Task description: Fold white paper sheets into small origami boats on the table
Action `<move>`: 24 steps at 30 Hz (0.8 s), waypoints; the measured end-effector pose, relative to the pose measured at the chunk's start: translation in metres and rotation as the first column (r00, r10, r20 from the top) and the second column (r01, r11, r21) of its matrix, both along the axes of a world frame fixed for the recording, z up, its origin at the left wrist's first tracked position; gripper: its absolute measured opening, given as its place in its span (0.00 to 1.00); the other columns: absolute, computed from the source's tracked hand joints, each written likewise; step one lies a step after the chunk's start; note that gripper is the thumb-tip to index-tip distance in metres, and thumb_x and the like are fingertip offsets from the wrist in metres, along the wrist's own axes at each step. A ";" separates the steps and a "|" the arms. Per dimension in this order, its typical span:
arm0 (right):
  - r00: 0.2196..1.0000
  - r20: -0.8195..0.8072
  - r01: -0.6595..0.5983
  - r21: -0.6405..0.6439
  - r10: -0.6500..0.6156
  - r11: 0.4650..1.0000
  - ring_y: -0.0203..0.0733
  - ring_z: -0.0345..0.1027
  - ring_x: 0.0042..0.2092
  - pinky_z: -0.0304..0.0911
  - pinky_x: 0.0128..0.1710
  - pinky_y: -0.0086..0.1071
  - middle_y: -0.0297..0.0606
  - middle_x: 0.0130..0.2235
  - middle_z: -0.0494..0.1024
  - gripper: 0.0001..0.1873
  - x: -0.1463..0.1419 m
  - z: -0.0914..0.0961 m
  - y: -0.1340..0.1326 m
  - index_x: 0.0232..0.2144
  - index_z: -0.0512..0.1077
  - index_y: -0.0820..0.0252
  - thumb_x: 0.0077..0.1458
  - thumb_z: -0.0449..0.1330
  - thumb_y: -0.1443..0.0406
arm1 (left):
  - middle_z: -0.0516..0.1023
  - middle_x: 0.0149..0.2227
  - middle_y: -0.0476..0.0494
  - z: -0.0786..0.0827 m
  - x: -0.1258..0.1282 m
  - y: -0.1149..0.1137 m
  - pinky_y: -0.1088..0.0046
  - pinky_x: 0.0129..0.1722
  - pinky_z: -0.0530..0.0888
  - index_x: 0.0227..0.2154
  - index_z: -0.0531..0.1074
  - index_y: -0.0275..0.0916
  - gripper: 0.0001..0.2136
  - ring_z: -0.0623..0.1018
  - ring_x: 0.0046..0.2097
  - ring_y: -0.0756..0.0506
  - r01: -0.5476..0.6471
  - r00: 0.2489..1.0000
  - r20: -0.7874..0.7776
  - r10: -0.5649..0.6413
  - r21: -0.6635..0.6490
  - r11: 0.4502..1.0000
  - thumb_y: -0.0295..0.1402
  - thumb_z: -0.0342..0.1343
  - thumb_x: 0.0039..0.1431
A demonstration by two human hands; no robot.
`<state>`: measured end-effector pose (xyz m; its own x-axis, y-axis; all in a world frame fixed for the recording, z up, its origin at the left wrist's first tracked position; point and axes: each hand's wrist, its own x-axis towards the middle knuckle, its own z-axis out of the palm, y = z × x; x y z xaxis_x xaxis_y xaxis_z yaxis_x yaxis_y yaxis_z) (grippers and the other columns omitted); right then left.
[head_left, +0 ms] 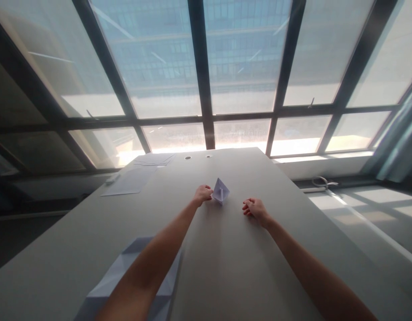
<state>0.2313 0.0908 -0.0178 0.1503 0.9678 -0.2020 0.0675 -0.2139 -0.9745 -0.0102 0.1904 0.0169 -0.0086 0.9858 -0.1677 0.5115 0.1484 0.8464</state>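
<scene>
The folded paper (221, 191) was on the table (226, 258), between the two hands. The left hand (203, 193), fingers drawn nearly together, seemed to pinch its left corner; the right hand (255, 209) lay just apart from it, loosely curled, with nothing visible in its grasp. The step in hand looked like holding or setting the paper; handling it further called for a light touch, I judged. No container showed; a creased sheet (117, 269) lay beneath the left forearm.
</scene>
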 end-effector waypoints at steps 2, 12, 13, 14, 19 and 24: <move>1.000 -0.004 0.016 0.019 -0.016 1.000 0.33 0.68 0.21 0.60 0.21 0.24 0.36 0.24 0.75 0.04 0.001 -0.004 0.001 0.28 0.70 0.63 0.54 0.59 0.67 | 0.77 0.42 0.36 0.006 -0.006 -0.003 0.78 0.29 0.74 0.47 0.71 0.29 0.18 0.76 0.29 0.52 0.012 1.000 0.019 -0.013 0.034 0.999 0.30 0.62 0.55; 0.987 0.161 -0.038 0.223 0.002 0.974 0.36 0.67 0.21 0.59 0.20 0.27 0.36 0.24 0.75 0.09 -0.011 -0.024 -0.010 0.28 0.72 0.63 0.50 0.53 0.65 | 0.80 0.42 0.42 0.032 -0.075 -0.084 0.73 0.40 0.76 0.42 0.77 0.36 0.12 0.80 0.38 0.46 0.196 0.975 -0.168 -0.144 0.357 0.913 0.33 0.56 0.57; 0.984 0.178 -0.065 0.219 0.026 0.974 0.36 0.67 0.21 0.59 0.20 0.27 0.36 0.24 0.75 0.09 -0.016 -0.024 -0.015 0.27 0.72 0.63 0.51 0.53 0.65 | 0.80 0.43 0.42 0.032 -0.086 -0.098 0.72 0.41 0.76 0.42 0.77 0.37 0.12 0.80 0.40 0.45 0.218 0.969 -0.196 -0.152 0.375 0.901 0.34 0.54 0.58; 0.981 0.188 -0.091 0.212 0.050 0.973 0.36 0.67 0.22 0.59 0.20 0.27 0.36 0.24 0.75 0.10 -0.024 -0.023 -0.021 0.27 0.72 0.63 0.51 0.53 0.65 | 0.80 0.43 0.42 0.032 -0.096 -0.113 0.72 0.41 0.76 0.42 0.77 0.38 0.12 0.80 0.40 0.45 0.231 0.963 -0.225 -0.150 0.393 0.890 0.35 0.53 0.59; 0.939 0.140 -0.333 0.128 0.315 0.934 0.36 0.68 0.22 0.59 0.21 0.28 0.38 0.26 0.77 0.09 -0.086 -0.017 -0.059 0.26 0.73 0.62 0.50 0.53 0.65 | 0.79 0.46 0.42 0.022 -0.129 -0.182 0.65 0.54 0.70 0.45 0.76 0.41 0.13 0.77 0.50 0.42 0.334 0.896 -0.428 -0.123 0.463 0.821 0.34 0.49 0.63; 0.877 -0.063 -0.476 0.026 0.477 0.879 0.38 0.70 0.24 0.63 0.24 0.29 0.37 0.26 0.77 0.09 -0.148 -0.009 -0.095 0.31 0.73 0.62 0.51 0.54 0.66 | 0.73 0.52 0.38 -0.008 -0.119 -0.235 0.57 0.55 0.68 0.52 0.71 0.42 0.20 0.70 0.56 0.36 0.222 0.831 -0.551 0.082 0.463 0.858 0.40 0.58 0.56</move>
<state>0.0834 -0.0040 -0.0263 -0.3427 0.9208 -0.1861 0.0949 -0.1631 -0.9820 -0.1293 -0.0446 0.0093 0.1258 0.9304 0.3443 0.8900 -0.2592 0.3752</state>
